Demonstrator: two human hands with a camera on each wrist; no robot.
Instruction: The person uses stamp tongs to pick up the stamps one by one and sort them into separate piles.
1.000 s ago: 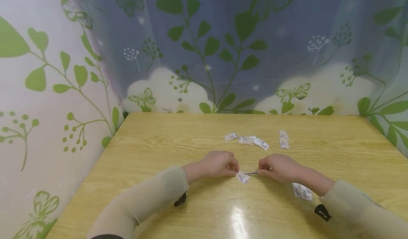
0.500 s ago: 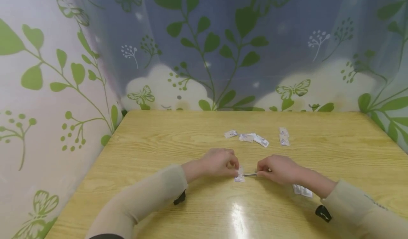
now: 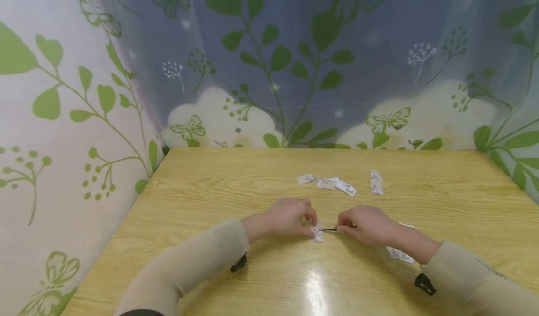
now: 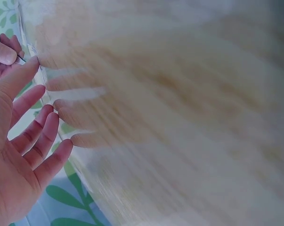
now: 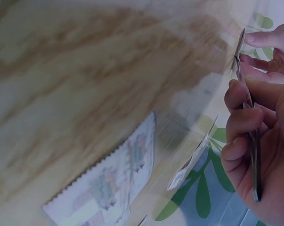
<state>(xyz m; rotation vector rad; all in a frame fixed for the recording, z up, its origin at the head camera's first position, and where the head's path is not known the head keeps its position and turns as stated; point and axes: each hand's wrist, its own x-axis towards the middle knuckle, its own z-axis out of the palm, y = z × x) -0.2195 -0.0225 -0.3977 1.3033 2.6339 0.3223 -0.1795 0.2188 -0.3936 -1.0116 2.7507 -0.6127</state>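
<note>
A small stamp (image 3: 318, 236) with purplish print lies on the table between the two hands. The left hand (image 3: 290, 216) has its fingertips and thumb at the stamp's left side, touching it. In the left wrist view the left hand's fingers (image 4: 36, 153) are spread and only gently bent, tips at the tabletop. Metal tweezers (image 5: 251, 136) run along the curled fingers of the right hand (image 3: 367, 223), which grips them. The tips of the tweezers reach the stamp's right side; whether they pinch it is too small to tell.
Several more stamps (image 3: 346, 187) lie in a row toward the back of the wooden table (image 3: 202, 175), and a pair (image 3: 376, 182) lies right of them. More stamps (image 5: 104, 188) with toothed edges sit under the right forearm. A leaf-patterned curtain (image 3: 252, 63) hangs behind.
The stamp has turned from slanted to nearly upright and shifted slightly left, closer under the left fingertips. The right hand with the tweezers has moved slightly left.
</note>
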